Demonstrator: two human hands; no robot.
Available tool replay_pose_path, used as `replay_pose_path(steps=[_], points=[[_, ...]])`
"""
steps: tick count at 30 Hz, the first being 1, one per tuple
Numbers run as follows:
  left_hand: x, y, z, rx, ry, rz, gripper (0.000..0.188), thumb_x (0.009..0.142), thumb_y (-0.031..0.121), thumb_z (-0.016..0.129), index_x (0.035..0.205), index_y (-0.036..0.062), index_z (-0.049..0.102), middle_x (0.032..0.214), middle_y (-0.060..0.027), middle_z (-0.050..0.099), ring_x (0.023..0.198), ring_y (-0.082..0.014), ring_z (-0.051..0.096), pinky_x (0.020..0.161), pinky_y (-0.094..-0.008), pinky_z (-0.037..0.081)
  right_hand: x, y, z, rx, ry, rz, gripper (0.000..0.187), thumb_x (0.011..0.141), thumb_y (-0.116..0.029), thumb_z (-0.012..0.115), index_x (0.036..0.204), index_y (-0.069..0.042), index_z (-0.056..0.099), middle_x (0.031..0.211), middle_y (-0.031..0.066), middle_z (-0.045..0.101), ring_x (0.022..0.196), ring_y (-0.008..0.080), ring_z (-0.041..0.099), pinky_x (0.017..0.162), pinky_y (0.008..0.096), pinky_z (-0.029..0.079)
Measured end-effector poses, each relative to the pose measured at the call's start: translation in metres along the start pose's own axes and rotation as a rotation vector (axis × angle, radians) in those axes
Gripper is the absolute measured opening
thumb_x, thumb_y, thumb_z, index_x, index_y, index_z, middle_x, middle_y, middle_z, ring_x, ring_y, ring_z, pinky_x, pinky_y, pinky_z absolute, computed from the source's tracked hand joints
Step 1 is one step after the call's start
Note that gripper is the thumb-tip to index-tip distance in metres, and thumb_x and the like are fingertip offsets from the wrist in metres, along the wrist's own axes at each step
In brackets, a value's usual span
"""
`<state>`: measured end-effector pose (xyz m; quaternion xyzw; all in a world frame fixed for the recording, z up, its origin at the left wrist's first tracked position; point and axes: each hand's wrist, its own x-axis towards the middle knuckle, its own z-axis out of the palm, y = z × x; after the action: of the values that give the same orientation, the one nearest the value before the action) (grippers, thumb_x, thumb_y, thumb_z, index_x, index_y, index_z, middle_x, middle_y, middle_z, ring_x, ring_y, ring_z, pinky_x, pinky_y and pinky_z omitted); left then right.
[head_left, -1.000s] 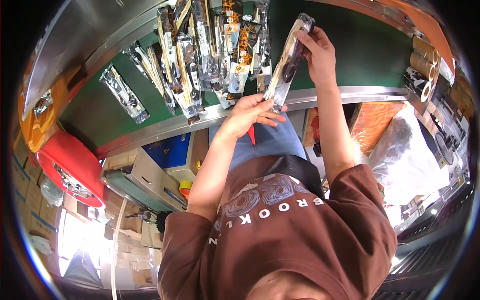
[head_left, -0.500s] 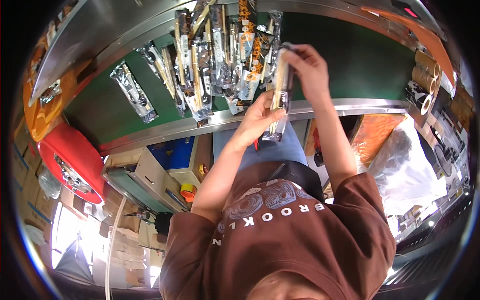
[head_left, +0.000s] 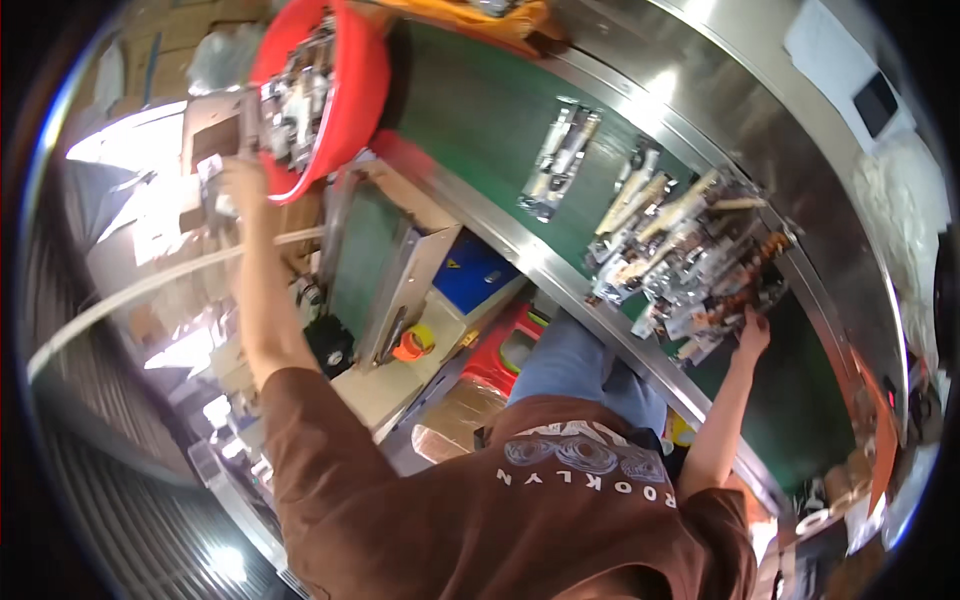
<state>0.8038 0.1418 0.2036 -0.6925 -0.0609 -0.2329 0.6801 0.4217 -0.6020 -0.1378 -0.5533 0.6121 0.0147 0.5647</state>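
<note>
My left hand is stretched out to the far left, beside the rim of a red basin. Motion smears its fingers; a pale shape sits by the fingertips, and I cannot make out whether it is held. Inside the basin are several cutlery packets. My right hand reaches into the right edge of a heap of clear and black cutlery packets, its fingertips closed on a dark packet with orange print. Pale wooden sticks show through the wrappers. One packet lies apart, left of the heap.
The heap rests on a green belt with a metal edge rail. Below the rail are a blue panel, an orange-yellow tape roll and a red stool. Brown rolls stand at the belt's right end.
The view has swung left. My hands, earlier together on one cutlery packet, are now far apart: the left out by the basin, the right at the heap.
</note>
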Motion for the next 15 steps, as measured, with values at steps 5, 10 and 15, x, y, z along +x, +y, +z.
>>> replay_pose_path(steps=[5, 10, 15], points=[[0.055, 0.054, -0.229, -2.018, -0.317, -0.045, 0.028, 0.090, 0.017, 0.050, 0.109, -0.0026, 0.052, 0.104, -0.0149, 0.058, 0.094, -0.0216, 0.056, 0.082, -0.0309, 0.044, -0.046, -0.042, 0.002, 0.320, 0.159, -0.025, 0.015, 0.073, -0.019, 0.065, 0.081, -0.008, 0.061, 0.074, -0.0020, 0.052, 0.068, 0.0094, 0.046, 0.059, 0.0245, 0.035], [-0.115, 0.094, -0.493, -2.261, -1.028, 0.992, 0.041, 0.083, 0.023, 0.060, 0.118, 0.0045, 0.050, 0.116, -0.0108, 0.054, 0.107, -0.0206, 0.051, 0.090, -0.0311, 0.040, -0.090, -0.076, 0.007, 0.574, -0.105, -0.041, 0.009, 0.077, -0.011, 0.063, 0.076, -0.009, 0.054, 0.078, -0.0021, 0.057, 0.072, 0.0070, 0.050, 0.064, 0.0231, 0.037], [-0.210, 0.106, -0.607, -2.525, -1.578, 1.201, 0.067, 0.073, 0.031, 0.072, 0.124, 0.0003, 0.040, 0.116, -0.0174, 0.052, 0.105, -0.0278, 0.051, 0.091, -0.0364, 0.040, -0.114, -0.089, -0.015, 0.689, -0.228, -0.014, 0.010, 0.081, -0.007, 0.060, 0.078, -0.010, 0.051, 0.077, -0.0020, 0.056, 0.069, 0.0060, 0.052, 0.061, 0.0216, 0.041]])
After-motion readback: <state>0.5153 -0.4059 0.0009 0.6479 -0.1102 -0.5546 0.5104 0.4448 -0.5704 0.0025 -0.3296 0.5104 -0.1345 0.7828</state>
